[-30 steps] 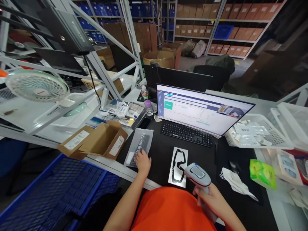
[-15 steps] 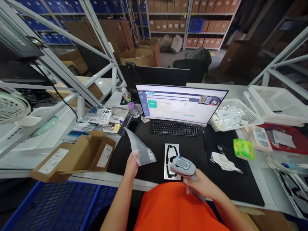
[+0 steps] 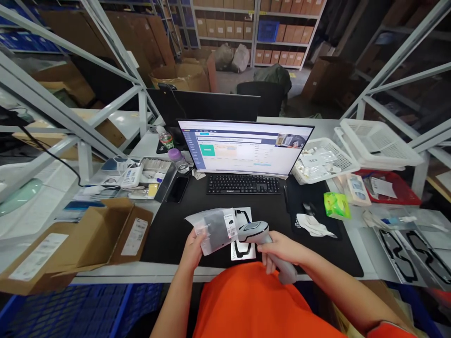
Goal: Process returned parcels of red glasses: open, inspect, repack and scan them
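Observation:
My left hand (image 3: 193, 249) is closed on the left edge of a translucent plastic bag (image 3: 213, 230) that has a white printed label on its right end. A dark flat item shows dimly inside the bag. My right hand (image 3: 276, 249) grips the handle of a grey barcode scanner (image 3: 254, 231), its head turned left, close to the label. Under the scanner and partly covered by it and the bag lies a white card with a black frame-shaped outline (image 3: 243, 251) on the black desk mat (image 3: 165, 244).
A monitor (image 3: 243, 150) and keyboard (image 3: 243, 184) stand ahead. To the left are an open cardboard box (image 3: 95, 234), a phone (image 3: 177, 189) and a purple-capped bottle (image 3: 179, 162). At right sit a white basket (image 3: 347, 159), a green tissue pack (image 3: 336, 205) and a crumpled tissue (image 3: 313, 226).
The bag has turned so its labelled face shows, and it has come next to the scanner. The scanner's head has swung to point at the label. My view has shifted rightward.

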`<state>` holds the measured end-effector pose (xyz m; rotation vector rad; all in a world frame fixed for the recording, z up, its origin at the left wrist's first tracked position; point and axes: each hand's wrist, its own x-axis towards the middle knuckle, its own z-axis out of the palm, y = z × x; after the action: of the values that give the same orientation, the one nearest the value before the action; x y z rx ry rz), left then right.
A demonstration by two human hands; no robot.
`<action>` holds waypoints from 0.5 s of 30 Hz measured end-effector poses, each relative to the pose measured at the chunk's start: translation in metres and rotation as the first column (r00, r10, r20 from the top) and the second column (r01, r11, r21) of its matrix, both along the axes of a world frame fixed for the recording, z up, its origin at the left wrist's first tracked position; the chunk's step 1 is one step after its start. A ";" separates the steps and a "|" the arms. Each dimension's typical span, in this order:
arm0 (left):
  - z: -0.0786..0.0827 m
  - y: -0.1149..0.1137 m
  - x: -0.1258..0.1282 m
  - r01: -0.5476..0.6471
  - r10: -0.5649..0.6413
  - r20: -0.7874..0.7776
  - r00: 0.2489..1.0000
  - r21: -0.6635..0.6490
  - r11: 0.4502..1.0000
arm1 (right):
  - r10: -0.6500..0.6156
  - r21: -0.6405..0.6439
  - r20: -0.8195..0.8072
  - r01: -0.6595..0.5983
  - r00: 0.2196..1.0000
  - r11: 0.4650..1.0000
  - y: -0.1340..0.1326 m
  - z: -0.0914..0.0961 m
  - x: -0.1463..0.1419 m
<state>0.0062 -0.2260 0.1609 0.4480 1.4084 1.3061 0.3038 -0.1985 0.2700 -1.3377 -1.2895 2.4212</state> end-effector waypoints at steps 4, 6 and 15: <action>0.000 -0.003 -0.002 0.074 -0.074 -0.065 0.995 -0.005 0.997 | -0.004 -0.018 0.039 0.005 0.999 1.000 -0.003 -0.003 -0.002; 0.002 -0.002 -0.006 0.133 -0.132 -0.121 0.984 -0.006 0.991 | -0.054 0.000 0.031 0.054 0.998 0.999 -0.007 -0.007 -0.001; 0.032 0.046 -0.074 0.364 -0.348 -0.407 0.845 -0.040 0.931 | -0.554 0.485 0.348 0.361 0.756 0.797 -0.012 -0.101 0.094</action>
<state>-0.0673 -0.1804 0.1933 1.0082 1.5465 0.9656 0.3975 -0.2108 0.1690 -1.9086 -1.2297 1.4474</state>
